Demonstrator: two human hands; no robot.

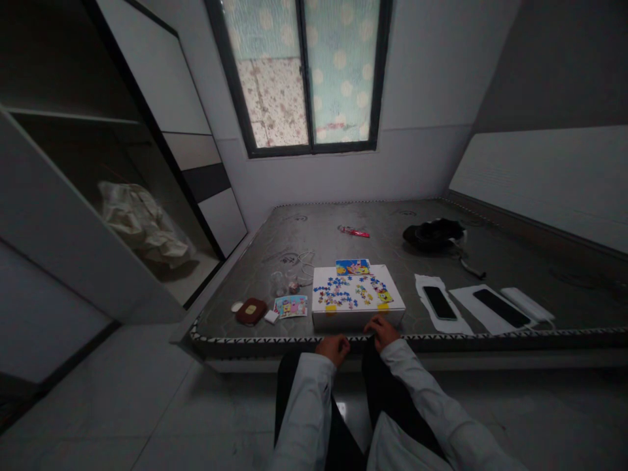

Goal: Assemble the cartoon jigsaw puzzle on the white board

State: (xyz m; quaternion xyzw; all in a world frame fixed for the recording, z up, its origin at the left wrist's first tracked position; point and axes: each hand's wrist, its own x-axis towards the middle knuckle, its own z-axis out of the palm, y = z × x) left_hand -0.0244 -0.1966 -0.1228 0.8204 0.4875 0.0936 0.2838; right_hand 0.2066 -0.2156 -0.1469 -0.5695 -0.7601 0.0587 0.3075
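A white board (324,317) lies near the mattress's front edge with several coloured jigsaw pieces (349,291) scattered on it. A colourful cartoon picture (352,267) lies at its far side. My right hand (383,330) rests on the board's near edge, fingers curled; what they hold is hidden. My left hand (334,348) hangs just below the mattress edge, curled like a loose fist, apart from the board.
Left of the board lie a small cartoon card (291,305), a dark red case (250,311) and white cables (303,264). Two phones (439,302) (501,307) lie on white paper at the right. Farther back are a black cap (434,233) and a red wrapper (354,231). A wardrobe (73,216) stands left.
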